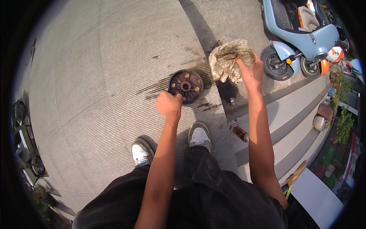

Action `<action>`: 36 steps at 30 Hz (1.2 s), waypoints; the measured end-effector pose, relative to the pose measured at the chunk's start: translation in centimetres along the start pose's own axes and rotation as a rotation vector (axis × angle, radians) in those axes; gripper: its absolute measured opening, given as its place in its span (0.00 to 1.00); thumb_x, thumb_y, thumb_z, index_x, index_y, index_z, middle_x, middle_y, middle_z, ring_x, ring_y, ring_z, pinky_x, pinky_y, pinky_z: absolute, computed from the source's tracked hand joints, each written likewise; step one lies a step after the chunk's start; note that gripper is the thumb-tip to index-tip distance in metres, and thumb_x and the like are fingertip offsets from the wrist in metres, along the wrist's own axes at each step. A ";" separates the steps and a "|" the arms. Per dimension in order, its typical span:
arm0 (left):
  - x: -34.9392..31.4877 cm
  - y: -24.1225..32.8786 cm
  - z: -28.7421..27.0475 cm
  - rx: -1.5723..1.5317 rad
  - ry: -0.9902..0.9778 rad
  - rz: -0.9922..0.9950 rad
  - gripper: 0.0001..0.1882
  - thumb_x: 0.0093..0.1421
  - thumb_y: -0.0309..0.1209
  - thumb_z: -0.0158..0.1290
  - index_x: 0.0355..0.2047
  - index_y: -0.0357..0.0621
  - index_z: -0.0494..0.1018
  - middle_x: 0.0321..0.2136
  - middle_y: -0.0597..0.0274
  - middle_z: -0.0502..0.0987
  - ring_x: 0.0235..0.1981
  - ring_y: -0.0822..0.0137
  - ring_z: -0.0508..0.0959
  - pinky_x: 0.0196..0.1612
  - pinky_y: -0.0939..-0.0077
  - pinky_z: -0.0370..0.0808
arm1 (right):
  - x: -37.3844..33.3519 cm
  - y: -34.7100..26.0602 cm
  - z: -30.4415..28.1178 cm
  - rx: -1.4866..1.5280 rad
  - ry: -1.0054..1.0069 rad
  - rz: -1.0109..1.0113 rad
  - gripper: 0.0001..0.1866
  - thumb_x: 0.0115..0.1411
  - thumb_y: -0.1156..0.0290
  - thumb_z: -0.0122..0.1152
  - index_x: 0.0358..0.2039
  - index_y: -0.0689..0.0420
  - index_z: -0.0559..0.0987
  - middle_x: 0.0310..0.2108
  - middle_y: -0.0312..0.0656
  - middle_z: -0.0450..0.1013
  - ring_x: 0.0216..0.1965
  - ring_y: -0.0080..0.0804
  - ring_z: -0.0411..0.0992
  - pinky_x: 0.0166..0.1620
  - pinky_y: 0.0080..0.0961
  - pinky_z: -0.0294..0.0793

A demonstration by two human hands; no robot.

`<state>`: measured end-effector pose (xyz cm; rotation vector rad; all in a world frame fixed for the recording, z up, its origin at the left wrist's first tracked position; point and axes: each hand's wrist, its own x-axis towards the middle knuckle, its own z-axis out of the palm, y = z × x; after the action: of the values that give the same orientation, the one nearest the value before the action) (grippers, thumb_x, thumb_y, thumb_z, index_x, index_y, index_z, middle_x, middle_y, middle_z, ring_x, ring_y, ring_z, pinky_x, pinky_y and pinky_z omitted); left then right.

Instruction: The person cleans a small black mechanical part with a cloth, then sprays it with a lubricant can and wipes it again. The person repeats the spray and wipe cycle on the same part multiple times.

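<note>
A round, dark metal drum with a raised centre hole, ribs and several brass-coloured spots stands over the grooved pavement in front of my feet. My left hand is closed on its near-left rim, with the thumb at the edge and the other fingers partly hidden. To the right, my right hand grips a crumpled, cream-coloured rag stained dark brown. The rag hangs beside the drum, apart from it, near the edge of the pavement.
A spray can lies right of my shoes, near a small shiny metal piece. Steps run along the right. A light-blue scooter stands at the upper right. Dark wet streaks mark the ground around the drum.
</note>
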<state>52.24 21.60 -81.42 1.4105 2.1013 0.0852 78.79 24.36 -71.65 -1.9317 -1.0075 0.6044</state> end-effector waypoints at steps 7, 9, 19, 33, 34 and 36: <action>-3.0 -1.0 0.5 -0.020 -0.130 -0.118 0.23 0.54 0.47 0.68 0.30 0.33 0.83 0.30 0.40 0.86 0.35 0.40 0.87 0.42 0.50 0.83 | -5.7 -3.8 3.8 -0.629 -0.336 -0.289 0.28 0.45 0.83 0.71 0.49 0.51 0.87 0.54 0.35 0.82 0.56 0.43 0.77 0.57 0.38 0.79; -0.5 -2.3 0.0 -0.122 -0.448 -0.125 0.26 0.60 0.48 0.65 0.30 0.30 0.82 0.29 0.44 0.87 0.30 0.50 0.88 0.38 0.59 0.84 | -6.3 -2.2 5.2 -0.668 -0.417 -0.427 0.28 0.45 0.85 0.71 0.49 0.50 0.87 0.53 0.33 0.82 0.57 0.42 0.75 0.59 0.38 0.78; 6.8 -1.8 -2.0 -0.068 -0.563 0.213 0.19 0.63 0.42 0.66 0.25 0.36 0.86 0.19 0.59 0.85 0.20 0.71 0.85 0.30 0.71 0.83 | -7.8 2.8 11.9 -1.288 -0.682 -0.924 0.22 0.60 0.68 0.69 0.54 0.61 0.84 0.42 0.39 0.84 0.55 0.35 0.74 0.55 0.33 0.71; 4.4 -1.3 -0.2 -0.089 -0.216 0.148 0.20 0.47 0.40 0.73 0.25 0.33 0.82 0.28 0.40 0.84 0.33 0.43 0.87 0.41 0.55 0.85 | -6.6 -2.6 13.2 -1.429 -1.106 -0.188 0.13 0.62 0.60 0.63 0.40 0.49 0.91 0.40 0.38 0.86 0.48 0.38 0.84 0.42 0.33 0.82; 4.3 -1.3 0.1 -0.091 -0.181 0.158 0.20 0.47 0.40 0.73 0.24 0.33 0.82 0.27 0.40 0.84 0.32 0.44 0.87 0.41 0.56 0.85 | -6.2 -2.6 12.7 -1.391 -1.145 -0.125 0.17 0.61 0.58 0.60 0.42 0.50 0.91 0.43 0.41 0.86 0.49 0.40 0.84 0.45 0.37 0.82; 3.7 -0.2 0.2 -0.040 -0.228 0.163 0.20 0.49 0.39 0.73 0.30 0.34 0.82 0.34 0.40 0.85 0.37 0.41 0.86 0.43 0.53 0.85 | -5.5 -2.1 11.4 -1.339 -1.123 -0.088 0.19 0.59 0.58 0.59 0.43 0.52 0.91 0.45 0.45 0.86 0.50 0.42 0.84 0.49 0.39 0.82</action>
<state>51.24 24.68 -83.24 1.4906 1.7900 0.0292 66.68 25.79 -75.61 -2.5640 -2.6874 1.1859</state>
